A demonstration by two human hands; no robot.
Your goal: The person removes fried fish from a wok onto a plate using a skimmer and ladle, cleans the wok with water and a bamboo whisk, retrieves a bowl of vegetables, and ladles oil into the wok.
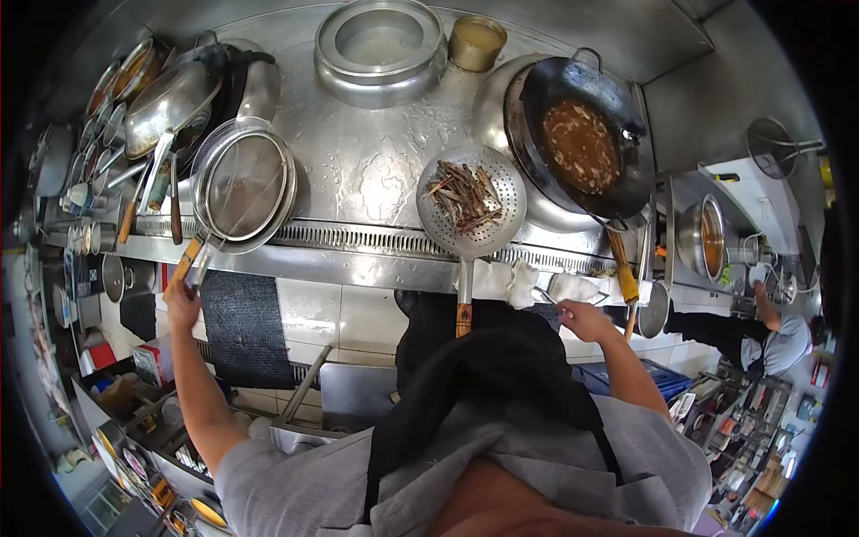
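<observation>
My left hand [183,306] is closed at the end of the wooden handle of a round mesh strainer [243,183], which rests over a metal bowl. At the front edge of the counter, my right hand [586,320] is closed around the end of a thin metal handle beside white cloths [522,285]; what the handle belongs to is unclear. Between my hands, a perforated skimmer [436,224] holds dark, thin dried pieces [465,195], its wooden-ended handle pointing toward my body. Up and to its right, a black wok [537,116] contains brown liquid with pale bits [582,148].
Behind are a large steel pot [380,89] and a yellowish container [477,43]. Strainers and utensils [165,112] crowd the left. A yellow-handled brush [625,277] lies right of my right hand. Another person [780,345] stands at the far right, near a pan [710,237].
</observation>
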